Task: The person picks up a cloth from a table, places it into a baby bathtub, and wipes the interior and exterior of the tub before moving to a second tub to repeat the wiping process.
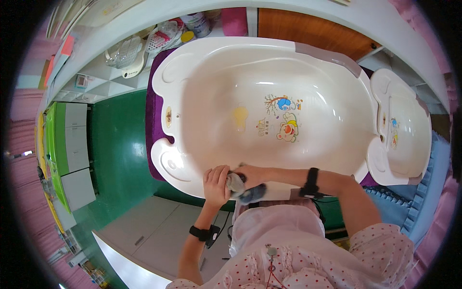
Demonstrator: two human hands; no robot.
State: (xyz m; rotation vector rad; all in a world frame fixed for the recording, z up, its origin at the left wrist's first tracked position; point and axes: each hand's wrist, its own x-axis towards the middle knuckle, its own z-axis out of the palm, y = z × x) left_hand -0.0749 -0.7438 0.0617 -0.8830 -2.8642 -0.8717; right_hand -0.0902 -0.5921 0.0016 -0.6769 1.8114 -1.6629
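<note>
Over the near left rim of a large cream-white baby bathtub (337, 103), both my hands are close together on a soft-looking bundle (236, 183), light grey with dark blue-grey parts. It looks like crumpled cloth, but its exact kind is unclear. My left hand (216, 184) has its fingers wrapped round the left side of the bundle. From the right, my right hand (251, 175) reaches across and grips its upper part, its fingers partly hidden and blurred. A dark part of the bundle hangs below the right hand, near my apron. Cartoon animal pictures decorate the tub floor.
A smaller white tub (409, 139) stands at the right, touching the big one. Purple cloth (153, 115) lies beneath the big tub. Shelves behind hold a clear plastic basket (122, 54) and tins. A grey cabinet (159, 231) stands near my left arm, above green floor (118, 139).
</note>
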